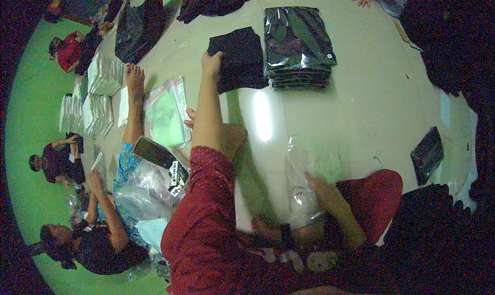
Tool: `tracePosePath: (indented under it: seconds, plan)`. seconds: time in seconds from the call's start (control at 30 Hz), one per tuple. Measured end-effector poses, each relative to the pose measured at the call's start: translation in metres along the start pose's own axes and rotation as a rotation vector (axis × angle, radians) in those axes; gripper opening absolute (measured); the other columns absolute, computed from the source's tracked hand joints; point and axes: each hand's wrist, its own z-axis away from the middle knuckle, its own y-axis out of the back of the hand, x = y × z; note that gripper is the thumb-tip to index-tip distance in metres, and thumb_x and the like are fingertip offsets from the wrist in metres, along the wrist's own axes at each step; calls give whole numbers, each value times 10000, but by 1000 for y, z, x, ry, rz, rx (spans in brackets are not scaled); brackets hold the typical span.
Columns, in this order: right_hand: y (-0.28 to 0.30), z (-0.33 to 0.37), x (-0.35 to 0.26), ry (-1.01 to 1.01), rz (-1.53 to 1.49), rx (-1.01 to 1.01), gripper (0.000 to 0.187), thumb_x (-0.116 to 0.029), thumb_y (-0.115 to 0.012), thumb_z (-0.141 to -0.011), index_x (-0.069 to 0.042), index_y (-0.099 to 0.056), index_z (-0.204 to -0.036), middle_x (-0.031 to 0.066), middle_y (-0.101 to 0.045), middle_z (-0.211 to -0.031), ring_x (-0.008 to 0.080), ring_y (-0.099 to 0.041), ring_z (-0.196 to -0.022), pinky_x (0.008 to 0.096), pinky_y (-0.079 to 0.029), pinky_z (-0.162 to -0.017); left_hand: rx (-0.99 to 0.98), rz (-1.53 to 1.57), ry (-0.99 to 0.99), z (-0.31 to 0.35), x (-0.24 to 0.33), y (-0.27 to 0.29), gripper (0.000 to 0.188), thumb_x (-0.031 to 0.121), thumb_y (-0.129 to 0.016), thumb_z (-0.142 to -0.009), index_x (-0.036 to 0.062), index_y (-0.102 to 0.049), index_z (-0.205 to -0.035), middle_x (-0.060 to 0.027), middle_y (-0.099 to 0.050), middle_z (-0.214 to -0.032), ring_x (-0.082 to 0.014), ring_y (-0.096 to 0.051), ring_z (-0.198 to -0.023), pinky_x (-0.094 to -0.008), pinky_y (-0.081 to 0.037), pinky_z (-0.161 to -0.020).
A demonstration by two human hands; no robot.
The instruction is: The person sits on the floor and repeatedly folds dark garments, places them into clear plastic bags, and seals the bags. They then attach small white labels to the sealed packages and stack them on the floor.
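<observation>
My left hand (210, 64) reaches far forward and grips the near left edge of a folded black garment (237, 58). The thumb lies on top, with the fingers partly hidden. Just right of that garment sits a stack of black garments in clear plastic bags (299, 42). Nearer to me, my right hand (322, 189) is closed on a clear plastic bag (304, 163), somewhat blurred, above the floor. The bag appears to be without contents.
Left of my arm lie a green pack in clear plastic (167, 114), a phone (153, 151) and loose plastic bags (147, 184). White packs (98, 107) stand stacked beyond. A flat dark pack (428, 153) lies at right. People (98, 243) sit along the left.
</observation>
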Motion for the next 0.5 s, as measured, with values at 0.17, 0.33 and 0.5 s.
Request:
tracePosePath:
  seconds: [0.17, 0.33, 0.5]
  plan:
    - [4, 3, -6, 43, -101, 121, 510, -23, -370, -802, -79, -279, -1300, 234, -471, -1132, 360, -473, -1027, 401, -380, -874, -163, 4, -179, 49, 71, 50, 404, -22, -520, -713, 5, -446, -1110, -111, -562, -915, -188, -554, -757, -301, -468, -643]
    - [1, 4, -5, 31, -136, 127, 452, -60, -360, -842, -77, -296, -1290, 219, -485, -1123, 339, -497, -1002, 377, -394, -852, -369, -9, -113, 126, 121, 78, 464, -38, -504, -719, 2, -417, -1173, -100, -562, -971, -165, -556, -813, -269, -463, -705]
    - [-7, 4, 3, 33, -85, 181, 507, -12, -391, -787, -83, -311, -1283, 242, -497, -1088, 346, -514, -969, 383, -412, -822, -517, 228, -87, 187, 94, 93, 467, 21, -560, -688, 17, -463, -1145, -59, -576, -951, -151, -561, -784, -269, -471, -694]
